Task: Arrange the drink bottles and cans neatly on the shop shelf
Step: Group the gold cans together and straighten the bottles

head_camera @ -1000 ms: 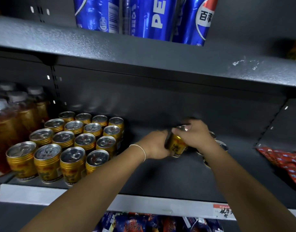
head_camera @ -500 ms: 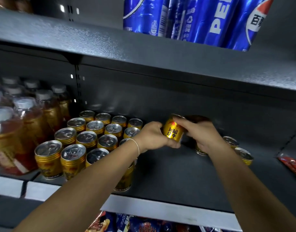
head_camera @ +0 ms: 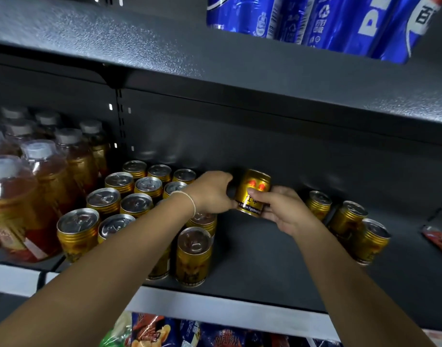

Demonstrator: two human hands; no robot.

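1. Head view: a dark, speckled metal shelf (head_camera: 265, 259) carries a block of upright gold cans (head_camera: 139, 204) at left, three loose cans (head_camera: 347, 216) at right, and clear bottles (head_camera: 42, 176) of amber drink at far left.
2. Between the groups, a single gold can (head_camera: 253, 192) with a red emblem tilts near the shelf's back.
3. The left hand (head_camera: 212, 192) and right hand (head_camera: 285, 209) each curl their grip round this can's sides.
4. Glossy blue cans (head_camera: 340, 21) stand on the shelf above.

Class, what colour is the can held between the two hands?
The can is gold with red markings, head view.

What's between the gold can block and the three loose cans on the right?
Head view: one gold can held by the left hand and right hand; in front, bare shelf.
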